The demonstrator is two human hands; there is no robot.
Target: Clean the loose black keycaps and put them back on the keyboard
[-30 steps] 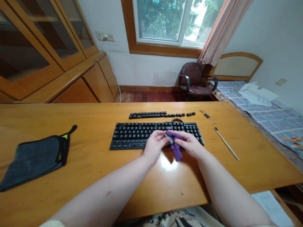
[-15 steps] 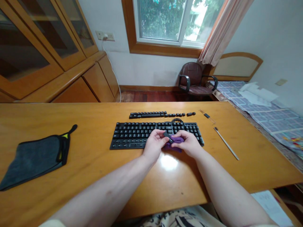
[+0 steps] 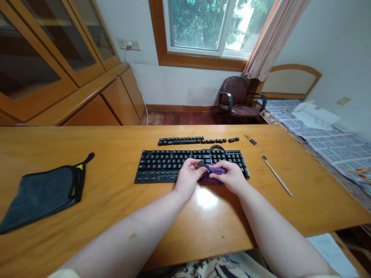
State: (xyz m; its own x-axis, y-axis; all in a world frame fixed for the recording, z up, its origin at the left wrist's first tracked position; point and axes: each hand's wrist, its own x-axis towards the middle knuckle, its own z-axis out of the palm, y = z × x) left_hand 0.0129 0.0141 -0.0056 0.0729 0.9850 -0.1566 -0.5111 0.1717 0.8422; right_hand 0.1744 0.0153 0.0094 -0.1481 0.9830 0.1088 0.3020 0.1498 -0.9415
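Observation:
My left hand (image 3: 188, 175) pinches a long black keycap (image 3: 204, 166) above the front edge of the keyboard. Bunched in my right hand (image 3: 230, 175) is a purple cloth (image 3: 216, 170), pressed against the keycap's right end. Below both hands lies the black keyboard (image 3: 162, 162), its lower left rows stripped of keycaps; its lower right part is hidden by the hands and cloth. Behind it, loose keycaps (image 3: 182, 141) stand in a row along the table, with a few single ones farther right.
A wire keycap puller (image 3: 253, 141) and a thin white brush (image 3: 276, 175) lie to the right on the wooden table (image 3: 116, 154). At the left is a folded grey cloth (image 3: 49, 189) with a black edge. A chair (image 3: 239, 96) and a bed (image 3: 319, 131) stand beyond.
The keycap has shifted very slightly between my fingers, and the purple cloth has bunched a little differently. Everything else stays where it was.

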